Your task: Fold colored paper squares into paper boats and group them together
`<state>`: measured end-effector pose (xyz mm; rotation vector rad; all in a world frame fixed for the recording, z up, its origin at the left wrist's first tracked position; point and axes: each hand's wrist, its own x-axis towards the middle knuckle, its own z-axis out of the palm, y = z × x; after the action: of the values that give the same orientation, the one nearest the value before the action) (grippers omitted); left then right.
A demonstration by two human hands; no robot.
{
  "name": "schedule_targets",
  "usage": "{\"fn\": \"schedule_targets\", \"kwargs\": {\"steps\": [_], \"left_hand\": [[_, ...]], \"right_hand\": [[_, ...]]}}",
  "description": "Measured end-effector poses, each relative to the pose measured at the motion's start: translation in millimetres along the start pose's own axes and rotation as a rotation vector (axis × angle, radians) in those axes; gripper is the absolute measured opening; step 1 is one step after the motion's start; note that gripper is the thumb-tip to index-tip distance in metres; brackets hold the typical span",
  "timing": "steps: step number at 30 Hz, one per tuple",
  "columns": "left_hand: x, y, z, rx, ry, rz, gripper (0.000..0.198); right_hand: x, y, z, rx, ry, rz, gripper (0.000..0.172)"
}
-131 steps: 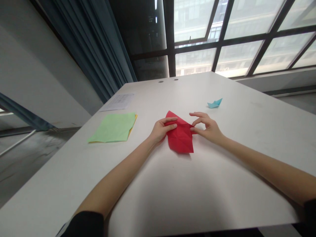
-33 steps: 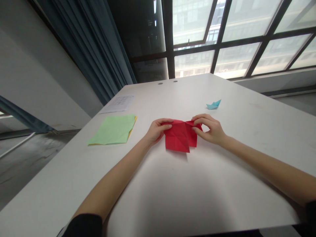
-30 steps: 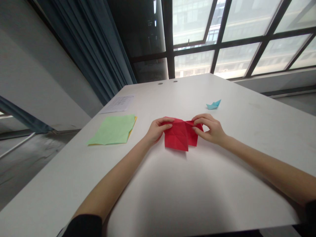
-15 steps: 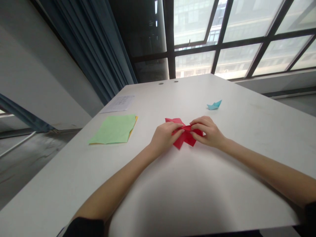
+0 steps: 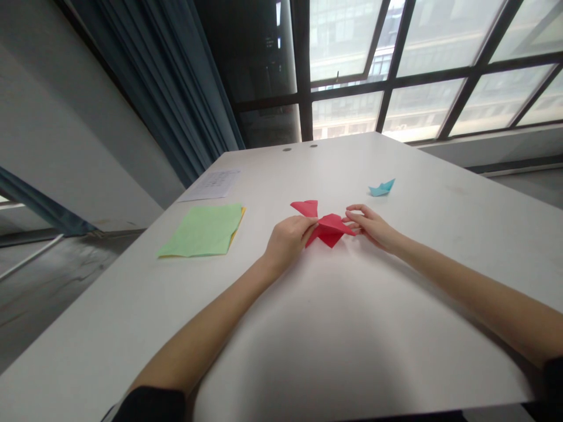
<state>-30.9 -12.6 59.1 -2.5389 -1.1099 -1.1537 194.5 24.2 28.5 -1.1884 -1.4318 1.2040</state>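
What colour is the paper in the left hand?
The paper is red; the head view shows it.

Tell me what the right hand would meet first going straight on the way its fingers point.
The right hand would most likely meet the folded red paper first. Depth is unclear between them, so it may already be touching the paper's near edge.

I can read nothing: the print (image 5: 216,179) on the white sheet (image 5: 210,186) at my left is too small
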Motion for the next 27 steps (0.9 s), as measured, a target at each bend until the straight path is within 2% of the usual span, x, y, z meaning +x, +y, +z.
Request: {"fn": "schedule_targets", "kwargs": {"steps": [2,4,10,14,18,22,27], "left_hand": [[-0.3,0.7,-0.8,0.009,-0.003,0.029,0.02],[-0.3,1.6,-1.9,0.023,-0.006,0.056,0.02],[-2.3,-0.7,-1.9,0.102,-0.02,0.158,0.021],[-3.9,-3.1,0.7,0.045,-0.048,0.162,0.023],[-3.1,-2.4,0.8,0.04,-0.037,0.135,0.023],[-2.3,-2.7,0.0,0.086,-0.023,0.168,0.023],[-3.4,-4.5,0.1,0.106,-0.057,0.216,0.026]], "right_hand": [[0.2,1.0,-0.5,0.156,-0.109,0.153,0.035],[-0.6,0.7,-1.2,0.263,-0.157,0.229,0.036],[-0.2,-0.5,-5.0,0.444,-0.207,0.304,0.044],[0.9,-0.2,-5.2,0.424,-0.227,0.198,0.046],[0.3,-3.0,-1.9,0.389,-0.189,0.068,0.045],[0.3,-6.2,-0.9,0.405,-0.126,0.021,0.049],[1.9,-5.9,-4.6,0.353,-0.08,0.004,0.046]]}}
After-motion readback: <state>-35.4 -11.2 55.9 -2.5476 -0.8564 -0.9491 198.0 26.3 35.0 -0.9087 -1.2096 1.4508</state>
